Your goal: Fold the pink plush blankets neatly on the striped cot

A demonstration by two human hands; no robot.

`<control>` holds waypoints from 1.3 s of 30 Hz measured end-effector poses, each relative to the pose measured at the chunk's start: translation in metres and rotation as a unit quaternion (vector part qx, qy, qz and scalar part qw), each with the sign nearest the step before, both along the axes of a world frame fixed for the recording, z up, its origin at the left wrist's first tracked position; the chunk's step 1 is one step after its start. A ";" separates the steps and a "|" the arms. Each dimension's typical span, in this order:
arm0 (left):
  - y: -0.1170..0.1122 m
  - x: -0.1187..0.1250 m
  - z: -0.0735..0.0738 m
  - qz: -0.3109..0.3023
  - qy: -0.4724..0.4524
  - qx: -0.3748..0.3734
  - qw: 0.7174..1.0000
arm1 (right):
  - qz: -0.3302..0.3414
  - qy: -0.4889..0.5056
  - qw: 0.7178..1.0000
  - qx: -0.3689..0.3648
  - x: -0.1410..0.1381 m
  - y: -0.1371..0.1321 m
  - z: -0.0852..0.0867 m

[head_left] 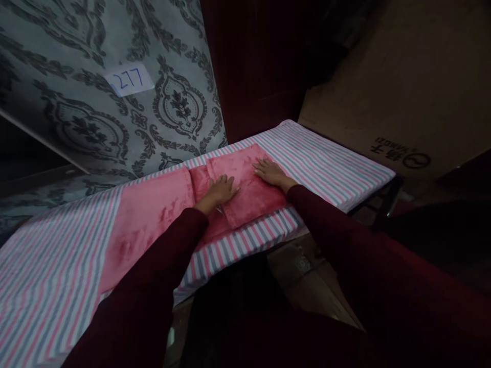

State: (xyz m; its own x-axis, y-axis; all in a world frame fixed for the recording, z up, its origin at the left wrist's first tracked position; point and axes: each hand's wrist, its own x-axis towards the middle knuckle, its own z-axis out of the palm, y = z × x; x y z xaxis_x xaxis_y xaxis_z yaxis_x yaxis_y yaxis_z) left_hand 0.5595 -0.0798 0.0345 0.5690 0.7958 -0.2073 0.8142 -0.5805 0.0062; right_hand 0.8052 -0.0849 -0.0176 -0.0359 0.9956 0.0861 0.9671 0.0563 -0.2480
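A pink plush cloth [153,214] lies on a table covered with a pink, grey and white striped sheet [330,163]. Its right end is folded over into a thicker darker-pink square [249,197]. My left hand [219,190] rests flat on the left part of that fold, fingers stretched out. My right hand [270,173] lies flat on the fold's far right corner, fingers spread. Both arms wear dark red sleeves. Neither hand holds anything.
A grey patterned panel [115,102] with a paper label reading 277 [129,79] leans behind the table. A brown cardboard sheet [395,102] stands at the right. A dark red cabinet [253,66] is behind. The table's near edge [245,245] runs diagonally above the floor.
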 end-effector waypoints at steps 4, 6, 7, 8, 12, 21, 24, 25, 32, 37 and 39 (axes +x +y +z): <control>-0.041 -0.030 -0.004 -0.082 -0.092 0.046 0.991 | 0.015 0.056 0.997 0.051 0.013 -0.034 0.001; -0.063 -0.041 -0.013 -0.126 -0.147 0.065 0.979 | 0.043 0.066 0.993 0.088 0.020 -0.059 -0.006; -0.073 -0.045 -0.017 -0.141 -0.165 0.072 0.974 | 0.057 0.068 0.991 0.103 0.023 -0.071 -0.011; -0.080 -0.046 -0.022 -0.148 -0.173 0.080 0.970 | 0.069 0.069 0.989 0.115 0.026 -0.082 -0.016; -0.094 -0.043 -0.034 -0.124 -0.156 0.116 0.973 | 0.080 0.058 0.987 0.123 0.028 -0.111 -0.032; -0.107 -0.031 -0.027 -0.104 -0.095 0.143 0.980 | 0.000 0.015 0.996 0.089 0.001 -0.122 -0.020; -0.112 -0.014 -0.024 -0.110 -0.107 0.162 0.975 | -0.021 -0.001 0.995 0.100 -0.017 -0.127 -0.015; -0.113 -0.008 -0.025 -0.113 -0.104 0.164 0.974 | -0.026 -0.011 0.995 0.096 -0.023 -0.129 -0.015; -0.116 0.003 -0.050 -0.078 -0.067 0.139 0.985 | -0.046 -0.050 0.993 0.093 -0.041 -0.140 -0.028; -0.118 0.001 -0.052 -0.082 -0.083 0.142 0.983 | -0.043 -0.049 0.991 0.113 -0.039 -0.140 -0.034; -0.120 0.001 -0.050 -0.078 -0.094 0.136 0.983 | -0.040 -0.053 0.989 0.132 -0.038 -0.139 -0.038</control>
State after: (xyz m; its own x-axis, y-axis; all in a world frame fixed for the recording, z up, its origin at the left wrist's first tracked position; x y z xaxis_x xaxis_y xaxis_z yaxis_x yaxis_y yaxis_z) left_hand 0.5606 -0.1997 -0.0158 0.6968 0.7068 0.1218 0.7140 -0.6997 -0.0243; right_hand 0.7671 -0.2239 -0.0552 0.0200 0.9389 0.3435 0.9909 0.0272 -0.1321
